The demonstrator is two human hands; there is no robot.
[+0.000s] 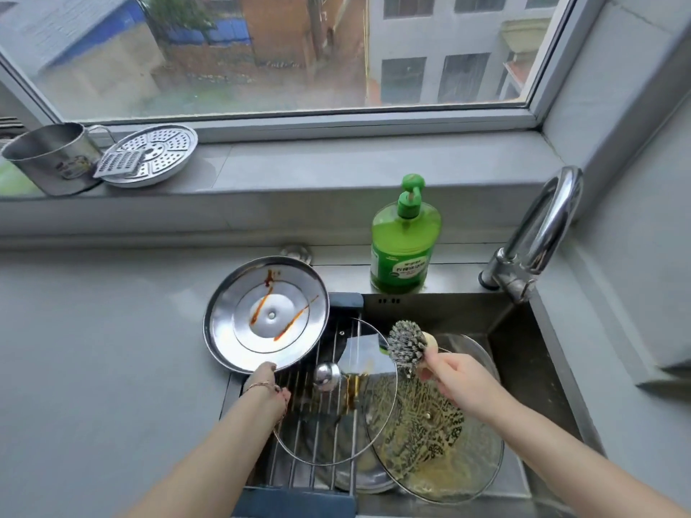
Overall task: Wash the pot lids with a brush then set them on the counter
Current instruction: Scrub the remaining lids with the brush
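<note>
Your left hand (266, 383) pinches the sauce-streaked steel lid (266, 314) by its near rim at the sink's (516, 330) left edge. Your right hand (454, 375) has its fingers wrapped round the brush (407, 343) above the sink. Nothing looks washed: two dirty glass lids (441, 443) lie in the sink, and none is on the table (93, 349). Whatever lies beneath them is hard to make out.

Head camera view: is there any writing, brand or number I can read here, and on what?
On the green soap bottle: white characters on its label, too blurred to read.
On the metal cup: a coloured print, too small to read.
No other writing shows.
</note>
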